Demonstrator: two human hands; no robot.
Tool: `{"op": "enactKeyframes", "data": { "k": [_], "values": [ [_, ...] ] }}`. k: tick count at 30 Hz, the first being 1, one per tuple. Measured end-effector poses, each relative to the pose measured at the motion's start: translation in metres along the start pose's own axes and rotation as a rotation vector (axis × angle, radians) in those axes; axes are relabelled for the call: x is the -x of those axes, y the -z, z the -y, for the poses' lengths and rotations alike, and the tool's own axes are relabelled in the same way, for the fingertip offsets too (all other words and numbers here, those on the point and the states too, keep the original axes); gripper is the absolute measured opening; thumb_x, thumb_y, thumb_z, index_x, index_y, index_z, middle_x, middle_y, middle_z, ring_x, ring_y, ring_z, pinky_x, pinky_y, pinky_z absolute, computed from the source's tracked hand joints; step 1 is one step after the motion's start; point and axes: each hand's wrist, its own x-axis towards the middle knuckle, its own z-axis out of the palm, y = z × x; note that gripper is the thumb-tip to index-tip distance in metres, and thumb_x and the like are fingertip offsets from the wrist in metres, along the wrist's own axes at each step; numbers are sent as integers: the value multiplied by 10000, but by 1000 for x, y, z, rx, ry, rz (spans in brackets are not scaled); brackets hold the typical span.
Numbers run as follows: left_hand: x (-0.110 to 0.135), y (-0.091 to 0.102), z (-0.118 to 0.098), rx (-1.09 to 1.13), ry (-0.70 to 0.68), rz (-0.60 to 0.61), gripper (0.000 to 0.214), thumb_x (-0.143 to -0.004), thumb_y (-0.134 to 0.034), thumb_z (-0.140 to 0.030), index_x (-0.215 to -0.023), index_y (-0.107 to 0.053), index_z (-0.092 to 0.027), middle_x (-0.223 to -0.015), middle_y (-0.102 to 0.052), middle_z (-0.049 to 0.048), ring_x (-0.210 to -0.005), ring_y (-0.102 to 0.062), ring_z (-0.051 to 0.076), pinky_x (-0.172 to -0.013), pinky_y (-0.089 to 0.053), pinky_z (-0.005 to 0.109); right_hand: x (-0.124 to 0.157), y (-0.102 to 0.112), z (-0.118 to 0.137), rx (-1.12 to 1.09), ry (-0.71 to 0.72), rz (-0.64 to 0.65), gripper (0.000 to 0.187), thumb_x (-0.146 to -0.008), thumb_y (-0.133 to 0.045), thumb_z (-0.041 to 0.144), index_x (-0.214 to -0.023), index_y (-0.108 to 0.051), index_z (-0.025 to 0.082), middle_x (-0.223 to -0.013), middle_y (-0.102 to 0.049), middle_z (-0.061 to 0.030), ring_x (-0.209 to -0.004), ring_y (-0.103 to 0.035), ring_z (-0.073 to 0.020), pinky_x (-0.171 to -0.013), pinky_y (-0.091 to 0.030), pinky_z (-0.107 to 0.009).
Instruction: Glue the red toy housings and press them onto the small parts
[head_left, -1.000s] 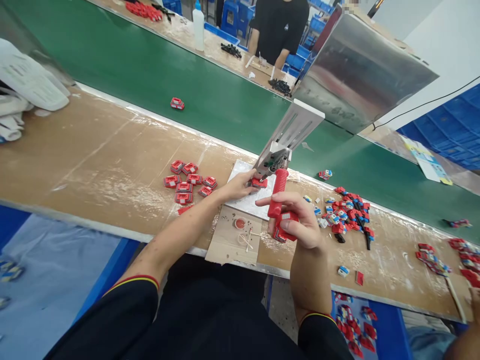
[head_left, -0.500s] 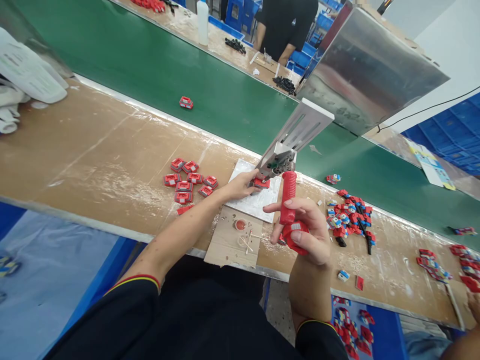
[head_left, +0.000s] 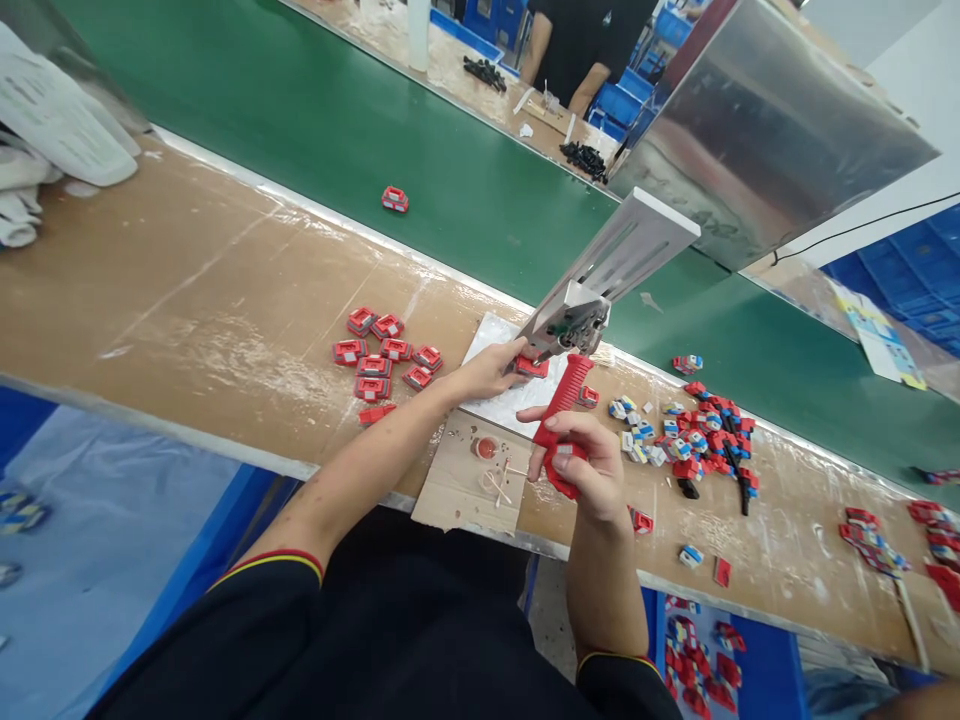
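Note:
My left hand (head_left: 495, 370) reaches under the metal toggle clamp (head_left: 581, 318), its fingers closed on a small red toy part (head_left: 532, 367) on the white plate (head_left: 499, 402). The clamp's ribbed red handle (head_left: 568, 393) slants down toward me. My right hand (head_left: 592, 455) pinches a rounded red plastic part (head_left: 564, 468) with a pale patch, just below the handle's end. Its fingers also lie around the handle, the index finger sticking out past it to the left. How firmly they press on the handle cannot be seen.
Several red-and-grey parts (head_left: 373, 366) lie left of the plate. Cardboard (head_left: 465, 495) in front bears a small cup of red liquid (head_left: 484, 448) and cotton swabs. Mixed toy pieces (head_left: 705, 440) are heaped at right. Behind runs a green conveyor (head_left: 315, 130); a co-worker (head_left: 585, 45) is beyond.
My right hand and the lower end of the red handle have swung left, so the handle leans more. My left hand stays at the clamp. The whole view has shifted slightly.

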Motion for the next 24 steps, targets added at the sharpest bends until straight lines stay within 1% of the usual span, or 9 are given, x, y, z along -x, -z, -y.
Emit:
{"op": "enactKeyframes", "data": {
  "k": [2, 5, 10, 13, 15, 18, 20, 22, 24],
  "values": [
    [1, 0, 0, 3, 2, 2, 267, -896, -704, -167, -1151, -638, -210, -1169, -784, 92, -1086, -744, 235, -977, -592, 376, 1, -1, -8, 16, 7, -22, 202, -904, -702, 243, -1101, -734, 274, -1152, -811, -86, -491, -680, -121, -500, -587, -288],
    [1, -1, 1, 4, 1, 0, 237, -897, -710, -173, -1119, -635, -204, -1149, -785, 94, -1080, -746, 235, -979, -591, 378, 0, 0, -21, 69, -20, -58, 189, -862, -669, 185, -1027, -730, 254, -1120, -810, -70, -491, -676, -111, -507, -578, -274],
    [2, -2, 5, -3, -10, -15, 239, -879, -675, -130, -1100, -618, -201, -1178, -781, 101, -1113, -740, 239, -1016, -575, 395, -12, 3, -41, 185, -37, -135, 175, -810, -646, 215, -962, -732, 231, -1071, -795, -59, -538, -697, -111, -515, -543, -252],
    [2, -2, 5, -16, -23, -20, 245, -865, -665, -116, -1090, -612, -198, -1168, -782, 105, -1116, -738, 244, -1017, -574, 405, -23, 2, -47, 243, -54, -199, 183, -766, -642, 243, -935, -709, 223, -994, -771, -30, -506, -654, -87, -495, -509, -233],
    [2, -2, 4, -26, -33, -21, 217, -876, -667, -132, -1075, -614, -198, -1160, -785, 108, -1112, -739, 244, -1019, -576, 412, -25, 2, -47, 255, -55, -207, 231, -750, -637, 240, -969, -707, 225, -998, -766, -24, -497, -634, -78, -498, -513, -233],
    [3, -2, 1, -38, -41, -23, 235, -896, -668, -150, -1124, -625, -188, -1158, -787, 115, -1094, -746, 237, -1022, -582, 425, -12, 10, -44, 218, -52, -224, 326, -748, -670, 232, -1072, -705, 234, -1190, -771, -71, -502, -628, -68, -494, -531, -239],
    [5, 0, -1, -43, -43, -19, 302, -896, -665, -142, -1194, -630, -176, -1164, -787, 115, -1092, -750, 233, -1027, -585, 431, 5, 21, -42, 122, -24, -295, 322, -769, -675, 250, -1091, -692, 242, -1309, -750, -107, -486, -612, -62, -435, -485, -221],
    [8, 3, -3, -48, -45, -14, 379, -882, -666, -120, -1256, -637, -171, -1220, -778, 123, -1145, -740, 237, -1065, -570, 441, 22, 32, -39, 16, 0, -384, 249, -801, -654, 271, -1047, -677, 241, -1317, -753, -113, -475, -601, -64, -370, -398, -194],
    [10, 6, -3, -53, -44, -17, 435, -865, -671, -101, -1292, -655, -182, -1304, -758, 128, -1232, -710, 250, -1101, -550, 450, 30, 39, -37, -21, -17, -448, 189, -830, -648, 286, -1012, -665, 238, -1253, -773, -96, -480, -609, -70, -345, -339, -176]
  ]
}}
